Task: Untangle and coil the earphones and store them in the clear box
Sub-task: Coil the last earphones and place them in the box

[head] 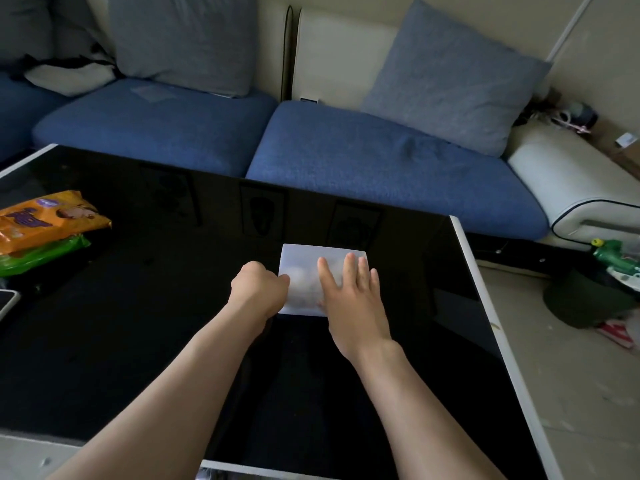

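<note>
One sofa (381, 161) fills the far side of the room, cream in its frame, with blue seat cushions and two grey-blue pillows, one on the left (180, 39) and one on the right (450, 77), leaning upright on its back. In front of it stands one glossy black tabletop (138, 323) with a white rim. To its right is a pale floor (571, 393), where a dark bin (581, 299) stands.

Two snack packets lie stacked near the tabletop's left edge, an orange packet (45, 220) on top of a green packet (38, 258).

One clear box (301, 258) lies flat on the tabletop, right of centre and well apart from the packets. Its far edge runs roughly along the sofa side. The hands cover too much to tell which way its long axis runs. A pale blur shows through the frosted lid, and the earphones cannot be made out.

Two bare hands are on the box. The right hand (349, 299) rests palm down on the lid, its fingers (349, 268) straight, spread and pointing towards the sofa. The left hand (258, 289) is at the box's left side, its fingers (284, 279) curled in and holding that edge.
</note>
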Available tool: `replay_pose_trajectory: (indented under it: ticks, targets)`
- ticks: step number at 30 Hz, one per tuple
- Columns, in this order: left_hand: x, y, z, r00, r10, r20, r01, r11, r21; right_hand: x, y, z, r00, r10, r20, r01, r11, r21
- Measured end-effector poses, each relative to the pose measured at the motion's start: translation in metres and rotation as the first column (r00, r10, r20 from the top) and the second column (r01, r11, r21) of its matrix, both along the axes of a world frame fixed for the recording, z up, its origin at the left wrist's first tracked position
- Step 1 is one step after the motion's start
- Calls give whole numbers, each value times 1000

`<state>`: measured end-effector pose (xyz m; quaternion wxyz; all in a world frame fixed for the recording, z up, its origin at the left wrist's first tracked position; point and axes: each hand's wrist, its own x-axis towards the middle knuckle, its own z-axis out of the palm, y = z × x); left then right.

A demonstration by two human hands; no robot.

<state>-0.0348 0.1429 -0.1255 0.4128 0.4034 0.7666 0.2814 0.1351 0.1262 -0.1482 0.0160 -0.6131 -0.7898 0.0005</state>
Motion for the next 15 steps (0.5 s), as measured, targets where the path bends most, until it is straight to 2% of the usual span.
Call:
replay_pose_trajectory:
  ticks: [6, 15]
  targets:
    - [-2, -1, -3, 991, 76, 112, -76, 997, -10, 17, -1, -17, 993, 112, -30, -107, 983, 148]
    - [10, -10, 6, 990, -84, -113, 99, 985, 142, 24, 2, -21, 985, 143, -100, -124, 977, 176]
